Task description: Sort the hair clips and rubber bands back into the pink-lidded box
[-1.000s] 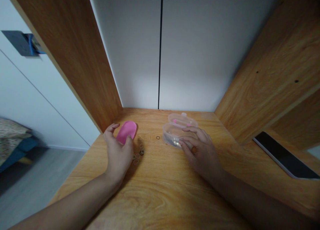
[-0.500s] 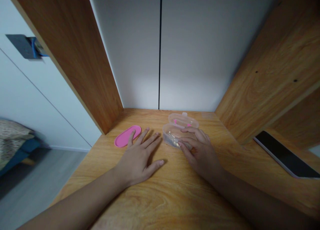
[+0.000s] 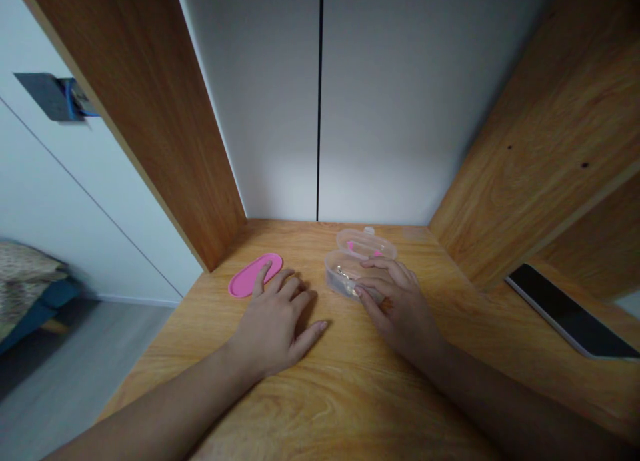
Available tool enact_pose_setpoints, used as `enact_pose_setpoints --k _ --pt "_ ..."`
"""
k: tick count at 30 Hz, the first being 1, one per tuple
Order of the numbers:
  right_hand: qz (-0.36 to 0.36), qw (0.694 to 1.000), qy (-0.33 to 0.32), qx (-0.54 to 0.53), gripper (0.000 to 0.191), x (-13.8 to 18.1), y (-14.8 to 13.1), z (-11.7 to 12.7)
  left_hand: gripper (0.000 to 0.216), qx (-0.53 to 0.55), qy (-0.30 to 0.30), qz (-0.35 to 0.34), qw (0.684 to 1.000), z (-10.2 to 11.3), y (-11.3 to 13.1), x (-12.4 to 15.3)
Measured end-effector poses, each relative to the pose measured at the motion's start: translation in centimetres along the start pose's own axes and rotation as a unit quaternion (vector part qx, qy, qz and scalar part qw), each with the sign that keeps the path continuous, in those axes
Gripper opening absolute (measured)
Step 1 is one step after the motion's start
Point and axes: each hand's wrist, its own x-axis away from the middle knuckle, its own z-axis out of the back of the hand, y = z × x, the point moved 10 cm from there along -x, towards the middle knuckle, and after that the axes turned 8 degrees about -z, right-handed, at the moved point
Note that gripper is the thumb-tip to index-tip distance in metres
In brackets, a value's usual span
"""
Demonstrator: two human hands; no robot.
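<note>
From the head view, the left hand point(image 3: 275, 317) lies palm down on the counter point(image 3: 320, 394), fingers slightly curled and holding nothing, its grip loose and apart. Its fingertips touch the near edge of the pink lid point(image 3: 255, 274), which lies flat just beyond them. The right hand point(image 3: 400, 307) rests its fingertips against the clear box point(image 3: 350, 277), steadying its near side without clamping it. A phone point(image 3: 570, 311) lies well to the right.
</note>
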Motion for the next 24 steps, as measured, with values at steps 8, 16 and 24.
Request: enact_pose_setpoints --k 8,16,24 --pt "0.061 0.996 -0.04 -0.047 0.015 0.4 -1.8 -0.6 0.019 -0.057 0.072 0.039 0.995 1.6 -1.2 0.4" --pt "0.032 0.995 -0.039 -0.085 0.036 0.3 -1.4 -0.3 0.031 -0.059 0.091 0.066 0.992 1.5 -1.9 0.7" --pt "-0.137 0.989 -0.007 -0.054 0.039 0.2 2.9 -0.4 0.064 0.02 0.066 -0.012 0.998 0.5 -0.4 0.5"
